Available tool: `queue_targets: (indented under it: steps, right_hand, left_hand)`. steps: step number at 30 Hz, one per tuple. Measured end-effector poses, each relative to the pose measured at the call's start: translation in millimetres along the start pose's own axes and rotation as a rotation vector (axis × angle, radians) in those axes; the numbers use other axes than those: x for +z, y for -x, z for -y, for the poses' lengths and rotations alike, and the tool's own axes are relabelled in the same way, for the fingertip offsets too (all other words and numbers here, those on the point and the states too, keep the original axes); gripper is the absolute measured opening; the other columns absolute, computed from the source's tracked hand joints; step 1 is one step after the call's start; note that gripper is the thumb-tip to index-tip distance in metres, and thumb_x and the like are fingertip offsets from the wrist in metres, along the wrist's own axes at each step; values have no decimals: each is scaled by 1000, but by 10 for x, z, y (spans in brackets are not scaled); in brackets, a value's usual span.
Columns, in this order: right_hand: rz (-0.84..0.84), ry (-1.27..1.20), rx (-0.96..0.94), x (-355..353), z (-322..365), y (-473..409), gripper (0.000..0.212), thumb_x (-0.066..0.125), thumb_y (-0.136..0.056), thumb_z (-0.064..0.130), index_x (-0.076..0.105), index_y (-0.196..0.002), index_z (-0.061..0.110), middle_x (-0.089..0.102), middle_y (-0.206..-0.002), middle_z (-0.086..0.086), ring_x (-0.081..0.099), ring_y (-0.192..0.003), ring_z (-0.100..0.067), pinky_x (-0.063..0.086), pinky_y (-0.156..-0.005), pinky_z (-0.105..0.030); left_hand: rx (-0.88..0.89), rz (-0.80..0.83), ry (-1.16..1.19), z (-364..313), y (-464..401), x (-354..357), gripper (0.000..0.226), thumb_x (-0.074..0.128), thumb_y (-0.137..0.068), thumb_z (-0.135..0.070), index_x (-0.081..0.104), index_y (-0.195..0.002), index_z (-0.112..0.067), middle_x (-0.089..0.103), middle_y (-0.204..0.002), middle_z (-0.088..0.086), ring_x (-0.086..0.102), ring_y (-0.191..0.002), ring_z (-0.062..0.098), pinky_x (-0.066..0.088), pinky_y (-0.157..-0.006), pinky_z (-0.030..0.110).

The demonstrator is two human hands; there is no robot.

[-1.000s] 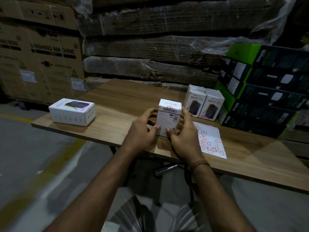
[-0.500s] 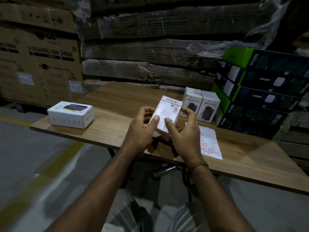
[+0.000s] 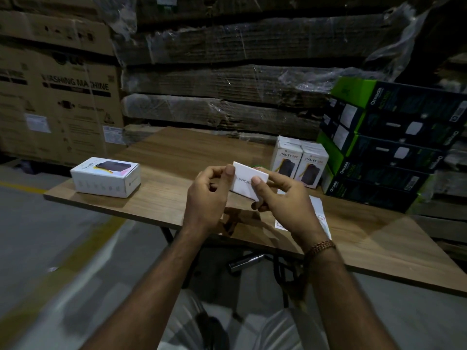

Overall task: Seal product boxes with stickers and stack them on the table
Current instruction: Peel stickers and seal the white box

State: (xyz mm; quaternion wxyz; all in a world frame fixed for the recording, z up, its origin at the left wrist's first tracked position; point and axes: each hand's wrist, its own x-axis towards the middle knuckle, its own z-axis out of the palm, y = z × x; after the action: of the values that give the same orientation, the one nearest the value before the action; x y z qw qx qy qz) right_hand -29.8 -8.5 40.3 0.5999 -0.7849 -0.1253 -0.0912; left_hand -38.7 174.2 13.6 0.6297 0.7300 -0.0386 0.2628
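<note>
Two hands, left (image 3: 206,195) and right (image 3: 283,198), grip pinching white box (image 3: 246,184) above table (image 3: 177,157).

Lighting is dim. The wood-grain counter (image 3: 192,152) stands on a grey concrete floor (image 3: 38,223). Plastic-wrapped flattened cardboard stacks (image 3: 227,79) rise behind it.

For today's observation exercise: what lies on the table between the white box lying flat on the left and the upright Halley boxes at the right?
In the head view, bare wood tabletop; the flat box and upright boxes stand apart.
</note>
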Motion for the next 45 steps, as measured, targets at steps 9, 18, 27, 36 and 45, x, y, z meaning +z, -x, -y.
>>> queue_targets:
  steps: [9,18,27,36,45]
  right_hand:
    - [-162,-20,82,7,198,-105,48,72,-93,60,81,-93,13,76,-67,-5,70,-58,-14,53,-56,-29]
    - [-100,31,167,67,91,-280,62,53,-104,62,62,-62,17,59,-51,1,57,-52,-14,46,-56,-30]
    - [-120,44,99,-162,-125,-201,49,43,-111,51,71,-107,11,77,-97,-8,68,-58,-15,52,-61,-36]
    - [-334,174,82,-732,-465,-121,27,53,-110,37,66,-127,20,70,-116,-1,70,-74,-20,54,-58,-31]
    - [-415,466,-6,-1060,-843,-76,36,54,-101,-2,76,-106,25,72,-97,14,65,-93,1,58,-79,-27]
  left_hand:
    - [-80,142,32,12,48,44,60,57,-88,-82,62,-116,-29,78,-111,-7,74,-102,2,65,-85,40]
    - [-141,88,-24,14,31,141,61,62,-85,-74,52,-126,-30,73,-115,-8,72,-103,3,63,-79,26]
    - [-42,87,-83,114,23,197,70,79,-86,-52,45,-143,-29,63,-125,-17,57,-111,-11,53,-75,9]
    - [63,-94,-189,162,122,248,112,86,-69,-69,32,-159,-32,47,-158,-2,47,-144,14,49,-105,34]
    - [965,-18,-336,-33,518,850,37,78,-99,-16,56,-129,-11,63,-126,13,64,-116,28,59,-93,42]
